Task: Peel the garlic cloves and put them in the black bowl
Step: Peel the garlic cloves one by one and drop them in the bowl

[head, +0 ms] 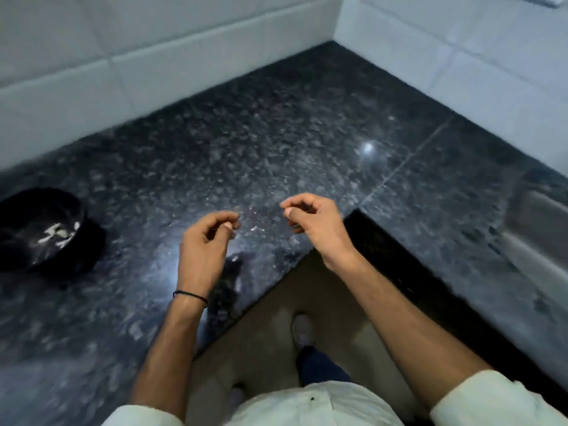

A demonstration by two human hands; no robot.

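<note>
The black bowl (87,238) stands on the dark granite counter (261,142) at the far left, with several pale garlic cloves (58,235) inside it. My left hand (206,241) hovers over the counter's inner corner, its fingers curled and the thumb meeting the fingertips. My right hand (310,222) is a short way to its right, curled the same way. I see nothing between the fingers of either hand. A few tiny pale flecks (255,229) lie on the counter between the hands.
The counter is L-shaped and wraps around me, with white tiled walls (184,56) behind it. A steel sink edge (534,216) shows at the far right. Below the counter's edge are the floor and my feet (302,327).
</note>
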